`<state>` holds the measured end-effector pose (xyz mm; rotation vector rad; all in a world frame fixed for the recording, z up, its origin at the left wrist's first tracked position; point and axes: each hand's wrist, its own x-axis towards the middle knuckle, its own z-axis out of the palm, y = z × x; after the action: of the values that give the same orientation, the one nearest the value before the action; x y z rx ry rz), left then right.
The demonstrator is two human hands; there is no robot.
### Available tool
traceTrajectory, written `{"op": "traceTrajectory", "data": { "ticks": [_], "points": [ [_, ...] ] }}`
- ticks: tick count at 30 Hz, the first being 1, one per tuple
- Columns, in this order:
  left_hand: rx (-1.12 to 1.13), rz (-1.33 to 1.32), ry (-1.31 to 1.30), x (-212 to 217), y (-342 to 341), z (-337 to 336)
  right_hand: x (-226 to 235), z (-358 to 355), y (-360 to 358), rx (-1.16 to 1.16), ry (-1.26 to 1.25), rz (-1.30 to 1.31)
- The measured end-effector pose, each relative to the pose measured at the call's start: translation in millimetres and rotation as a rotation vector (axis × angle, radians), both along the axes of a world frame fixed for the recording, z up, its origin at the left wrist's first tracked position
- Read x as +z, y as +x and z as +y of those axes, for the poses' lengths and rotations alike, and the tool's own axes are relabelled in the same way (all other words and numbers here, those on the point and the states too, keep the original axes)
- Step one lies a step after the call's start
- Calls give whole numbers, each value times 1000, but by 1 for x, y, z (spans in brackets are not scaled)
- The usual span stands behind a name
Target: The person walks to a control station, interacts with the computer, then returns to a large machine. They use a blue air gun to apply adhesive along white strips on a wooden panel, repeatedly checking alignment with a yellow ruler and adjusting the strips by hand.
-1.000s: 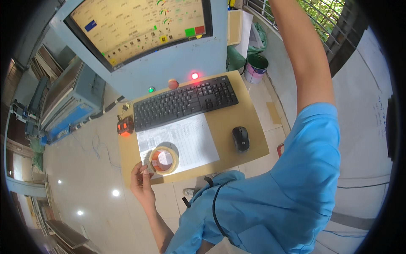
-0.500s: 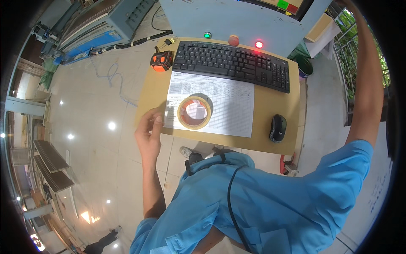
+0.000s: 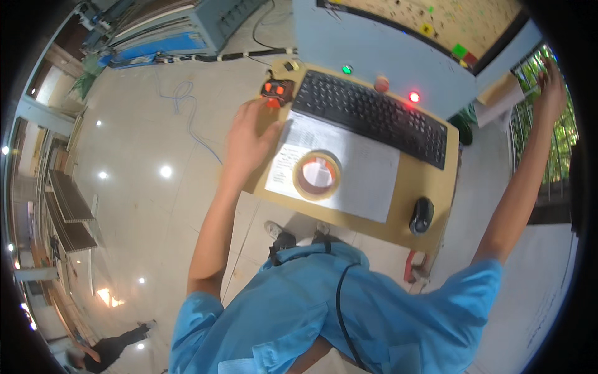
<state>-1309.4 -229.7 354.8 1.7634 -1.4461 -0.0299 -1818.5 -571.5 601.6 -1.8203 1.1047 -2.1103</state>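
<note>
My left hand (image 3: 248,138) is over the left edge of a small tan desk (image 3: 339,215), thumb apart from the fingers. Its fingertips reach the near side of an orange and black tape measure (image 3: 278,90); whether they touch it I cannot tell. A roll of tape (image 3: 299,181) lies flat on a printed sheet (image 3: 367,181), to the right of that hand. My right hand (image 3: 552,90) is raised at the far right, in front of a barred window, with no object visible in it. Its fingers are slightly blurred but look apart.
A black keyboard (image 3: 374,118) sits beyond the sheet, and a black mouse (image 3: 422,215) at the desk's right. Behind rises a blue-grey cabinet (image 3: 380,43) with a screen (image 3: 430,28) and lit buttons. A thin cable (image 3: 193,128) crosses the floor; a person (image 3: 115,349) is at lower left.
My left hand has moved forward from beside the tape roll to the tape measure. The right hand has come down into view. The whole view has turned and shifted.
</note>
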Motion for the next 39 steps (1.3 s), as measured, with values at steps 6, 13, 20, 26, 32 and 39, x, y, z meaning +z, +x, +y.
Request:
{"op": "traceTrajectory", "data": {
  "ticks": [6, 13, 20, 26, 32, 39],
  "points": [
    [-133, -218, 200, -2, 54, -81, -41, 147, 92, 57, -35, 222],
    [-148, -86, 281, -20, 67, -82, -101, 238, 142, 190, -30, 276],
    [-53, -104, 143, -34, 74, -56, -186, 345, 218, 134, 293, 32],
    [-219, 177, -39, -54, 83, -35, -236, 399, 317, 213, 386, 114],
    [-257, 88, -2, -49, 90, -33, -240, 445, 370, 345, 335, 359],
    [-271, 5, 26, -28, 89, -37, -205, 434, 366, 433, 354, 421]
  ]
}}
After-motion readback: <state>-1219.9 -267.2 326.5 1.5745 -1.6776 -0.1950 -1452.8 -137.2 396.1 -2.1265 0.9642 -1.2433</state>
